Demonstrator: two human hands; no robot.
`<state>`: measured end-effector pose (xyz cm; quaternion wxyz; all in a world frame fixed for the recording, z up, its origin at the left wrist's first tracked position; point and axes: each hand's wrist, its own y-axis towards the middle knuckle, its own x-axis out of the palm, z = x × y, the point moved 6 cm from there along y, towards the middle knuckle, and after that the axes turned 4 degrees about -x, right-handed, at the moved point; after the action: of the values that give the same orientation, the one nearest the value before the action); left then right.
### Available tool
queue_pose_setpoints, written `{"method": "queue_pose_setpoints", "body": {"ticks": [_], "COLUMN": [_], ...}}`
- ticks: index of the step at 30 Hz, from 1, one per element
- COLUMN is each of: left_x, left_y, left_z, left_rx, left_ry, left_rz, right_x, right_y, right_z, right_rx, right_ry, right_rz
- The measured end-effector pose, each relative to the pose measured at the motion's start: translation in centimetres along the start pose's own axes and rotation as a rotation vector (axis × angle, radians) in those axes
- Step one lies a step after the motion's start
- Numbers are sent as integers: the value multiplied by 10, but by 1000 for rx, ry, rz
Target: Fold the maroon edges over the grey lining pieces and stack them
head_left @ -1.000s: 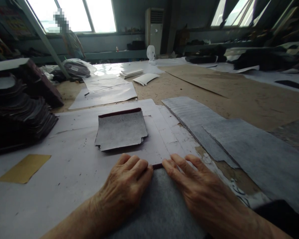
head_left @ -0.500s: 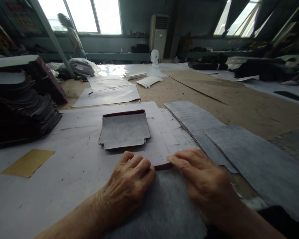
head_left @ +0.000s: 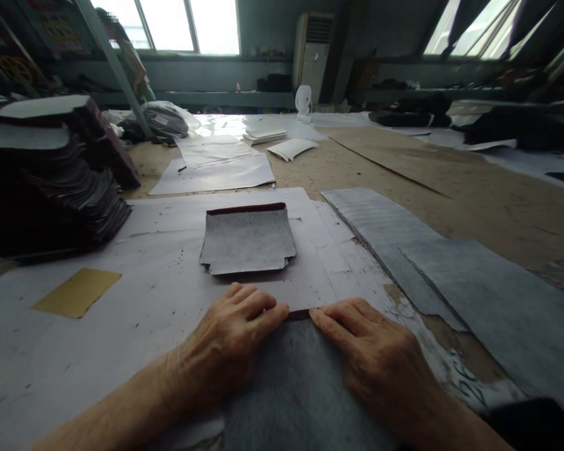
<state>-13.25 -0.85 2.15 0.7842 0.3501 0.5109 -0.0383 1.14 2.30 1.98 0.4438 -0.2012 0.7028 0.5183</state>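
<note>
Your left hand (head_left: 237,341) and right hand (head_left: 369,351) lie flat, fingers extended, gripping nothing, pressing the dark-red far edge (head_left: 299,314) of the grey felt-like sheet (head_left: 301,388), which runs crosswise between both sets of fingertips, equally near each.

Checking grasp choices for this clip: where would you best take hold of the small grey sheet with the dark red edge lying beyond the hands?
Probably the near edge of the small grey sheet with the dark red edge, from the person's side: it looks slightly lifted off the white paper.
</note>
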Motion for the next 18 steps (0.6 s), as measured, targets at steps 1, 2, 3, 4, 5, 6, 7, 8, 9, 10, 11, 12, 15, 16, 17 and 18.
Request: {"method": "queue_pose_setpoints", "body": {"ticks": [1,2,3,4,5,6,7,8,9,10,11,12,15,16,17,18], "left_x": [-4,-7,-9,-10,-10,-9,-7,-6,-4,-4,-3,-3,0,1,2,1], "left_y": [-3,-6,-9,-10,-12,-13,-13,-13,-13,-13,-12,-12,-10,-10,-9,-9], "left_z": [-2,-4,-5,-6,-7,-7,-8,-9,-9,-8,-7,-6,-1,0,1,1], "left_rx": [-3,-1,6,10,11,8,3,-1,0,5,16,32,79,86,88,87], "left_ry": [-26,-43,-49,-48,-39,-28,-17,-8,0,7,16,29,82,97,108,112], "left_rz": [14,26,35,37,32,17,-4,-23,-34,-39,-40,-41,-74,-79,-76,-65], "right_x": [1,2,2,2,3,3,3,3,3,3,3,3,4,3,3,4], "right_y": [1,1,2,3,4,5,6,7,8,10,12,15,25,29,33,36], "right_z": [-1,-3,-4,-5,-7,-8,-9,-10,-11,-12,-14,-17,-25,-28,-31,-34], "right_rx": [-14,-28,-42,-58,-73,-88,-103,-115,-125,-134,-147,-164,-189,-187,-183,-177], "right_ry": [-20,-43,-66,-86,-104,-119,-130,-140,-150,-165,-183,-202,-291,-328,-354,-351], "right_rz": [-9,-16,-24,-33,-46,-60,-78,-99,-124,-144,-166,-189,-217,-199,-172,-138]}}
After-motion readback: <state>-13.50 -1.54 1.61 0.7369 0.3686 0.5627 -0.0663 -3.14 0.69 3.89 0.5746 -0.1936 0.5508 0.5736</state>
